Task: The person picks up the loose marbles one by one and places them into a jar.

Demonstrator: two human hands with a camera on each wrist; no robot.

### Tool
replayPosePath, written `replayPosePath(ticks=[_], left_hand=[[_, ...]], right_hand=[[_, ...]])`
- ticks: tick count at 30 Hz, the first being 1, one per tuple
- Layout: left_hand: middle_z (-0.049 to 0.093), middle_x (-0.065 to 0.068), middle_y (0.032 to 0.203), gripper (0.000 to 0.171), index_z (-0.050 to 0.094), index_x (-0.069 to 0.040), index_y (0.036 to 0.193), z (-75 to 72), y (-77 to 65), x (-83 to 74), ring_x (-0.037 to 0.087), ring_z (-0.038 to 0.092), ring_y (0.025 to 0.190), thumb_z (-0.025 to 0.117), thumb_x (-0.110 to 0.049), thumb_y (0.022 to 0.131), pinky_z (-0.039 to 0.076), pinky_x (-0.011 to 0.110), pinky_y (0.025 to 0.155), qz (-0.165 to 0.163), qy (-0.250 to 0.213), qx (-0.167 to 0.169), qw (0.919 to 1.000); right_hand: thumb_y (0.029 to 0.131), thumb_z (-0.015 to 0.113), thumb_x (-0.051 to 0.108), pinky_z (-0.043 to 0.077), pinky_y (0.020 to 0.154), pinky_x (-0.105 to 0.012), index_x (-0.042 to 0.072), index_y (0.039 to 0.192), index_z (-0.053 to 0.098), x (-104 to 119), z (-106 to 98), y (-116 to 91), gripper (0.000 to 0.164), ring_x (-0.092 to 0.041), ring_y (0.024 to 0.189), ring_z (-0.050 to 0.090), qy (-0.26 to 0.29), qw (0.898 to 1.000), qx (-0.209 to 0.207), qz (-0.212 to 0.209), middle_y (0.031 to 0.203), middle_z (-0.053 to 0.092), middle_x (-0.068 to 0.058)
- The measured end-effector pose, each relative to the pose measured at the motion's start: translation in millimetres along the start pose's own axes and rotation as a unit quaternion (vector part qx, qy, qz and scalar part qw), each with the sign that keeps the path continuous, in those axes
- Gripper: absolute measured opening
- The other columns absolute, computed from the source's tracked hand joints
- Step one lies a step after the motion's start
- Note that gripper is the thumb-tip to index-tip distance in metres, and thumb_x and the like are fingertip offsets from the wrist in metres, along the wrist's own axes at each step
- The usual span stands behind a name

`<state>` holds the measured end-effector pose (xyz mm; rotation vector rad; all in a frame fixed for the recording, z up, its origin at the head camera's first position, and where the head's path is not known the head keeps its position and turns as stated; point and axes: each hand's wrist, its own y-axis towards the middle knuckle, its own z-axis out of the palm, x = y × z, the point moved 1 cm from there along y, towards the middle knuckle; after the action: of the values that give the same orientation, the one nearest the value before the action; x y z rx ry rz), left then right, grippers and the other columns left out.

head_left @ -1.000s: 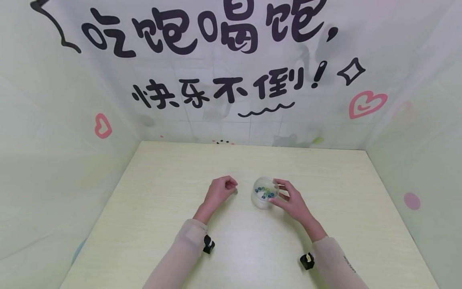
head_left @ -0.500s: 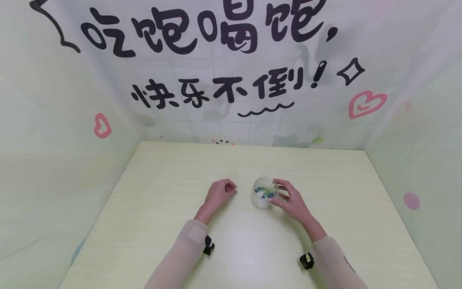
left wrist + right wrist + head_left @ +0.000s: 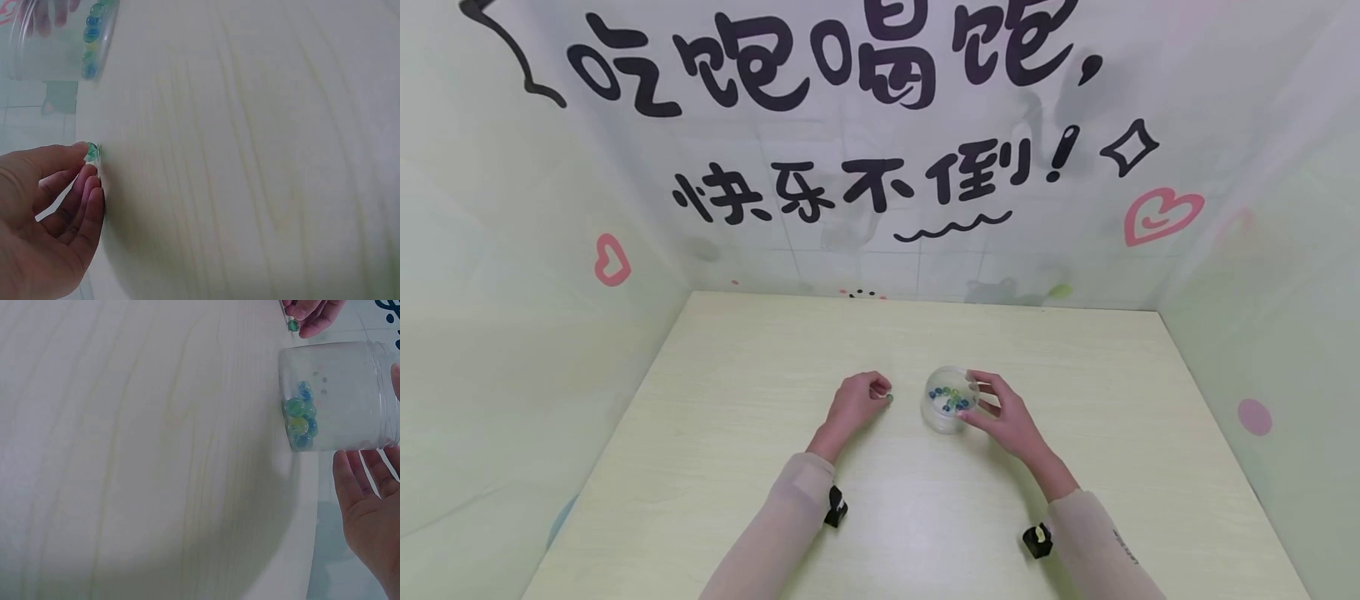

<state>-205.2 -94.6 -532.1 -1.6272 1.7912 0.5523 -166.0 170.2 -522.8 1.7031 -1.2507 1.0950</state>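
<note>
My left hand (image 3: 855,402) is low over the tabletop, left of the jar. Its fingertips pinch a small green glass marble (image 3: 92,151), which also shows beside the fingers in the right wrist view. A clear, wide-mouthed plastic jar (image 3: 340,394) stands upright on the table. Several blue, green and yellow marbles (image 3: 300,419) lie on its bottom. From the right side, my right hand (image 3: 1009,419) grips the jar near its rim, thumb in front and fingers behind.
The pale wood-grain table (image 3: 760,350) ends at a back wall (image 3: 880,267) printed with large black characters. Printed side walls (image 3: 1262,350) stand at left and right. A black wrist camera (image 3: 1038,542) hangs from the right sleeve.
The left hand has dropped slightly, and its fingers have closed in on the green marble. The right hand and the jar have stayed in place.
</note>
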Motion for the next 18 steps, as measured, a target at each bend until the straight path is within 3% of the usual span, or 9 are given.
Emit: replayPosePath(ticks=[5, 18], left_hand=[[0.072, 0.005, 0.099, 0.016, 0.072, -0.009, 0.105, 1.0, 1.1, -0.5, 0.019, 0.066, 0.091, 0.073, -0.011, 0.089, 0.056, 0.033, 0.081, -0.005, 0.016, 0.004, 0.9999], [0.07, 0.001, 0.093, 0.011, 0.074, -0.014, 0.1, 5.7, 2.2, -1.3, 0.015, 0.062, 0.086, 0.073, -0.011, 0.089, 0.053, 0.031, 0.077, -0.003, 0.045, 0.014, 0.9989]], right_hand=[[0.088, 0.076, 0.012, 0.045, 0.11, -0.053, 0.006, 0.144, 0.044, -6.2, -0.5, 0.7, 0.065, -0.04, 0.133, 0.049, 0.003, 1.0, -0.001, -0.002, 0.148, 0.047, -0.018], [0.087, 0.076, 0.01, 0.045, 0.108, -0.055, 0.003, 0.142, 0.045, -3.4, -2.1, -0.9, 0.064, -0.044, 0.131, 0.05, 0.006, 1.0, -0.002, -0.012, 0.146, 0.048, -0.022]])
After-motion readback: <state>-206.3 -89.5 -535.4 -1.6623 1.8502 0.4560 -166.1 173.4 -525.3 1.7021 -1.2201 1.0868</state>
